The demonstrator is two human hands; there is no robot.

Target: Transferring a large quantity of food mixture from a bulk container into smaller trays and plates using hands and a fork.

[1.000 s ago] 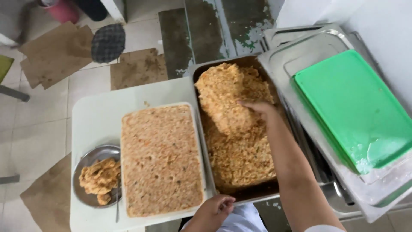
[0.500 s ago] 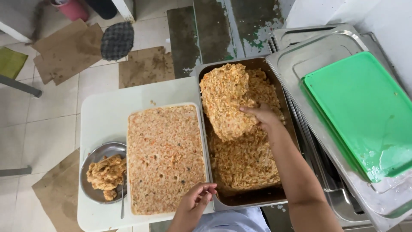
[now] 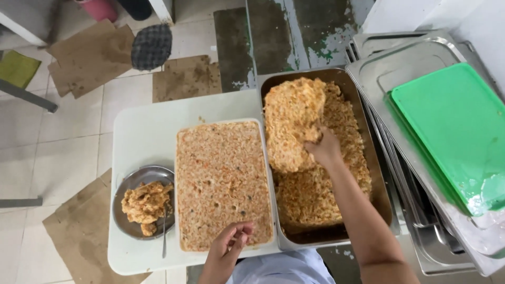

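My right hand (image 3: 323, 150) reaches into a deep metal pan (image 3: 380, 194) and grips a large slab of orange-brown rice mixture (image 3: 292, 121), lifted and tilted up off the rest of the mixture. My left hand (image 3: 229, 247) rests with fingers apart on the near edge of a white tray (image 3: 271, 184) filled level with the same mixture (image 3: 221, 181). Both containers sit side by side on a white table (image 3: 144, 134).
A round metal plate (image 3: 126, 186) with clumps of mixture and a spoon (image 3: 164, 231) sits at the table's left. Stacked metal trays (image 3: 400, 63) with green lids (image 3: 452, 123) stand to the right. Cardboard sheets (image 3: 84, 58) lie on the tiled floor.
My right hand has raised the slab of mixture higher and more upright in the pan. My left hand has come forward onto the white tray's near edge.
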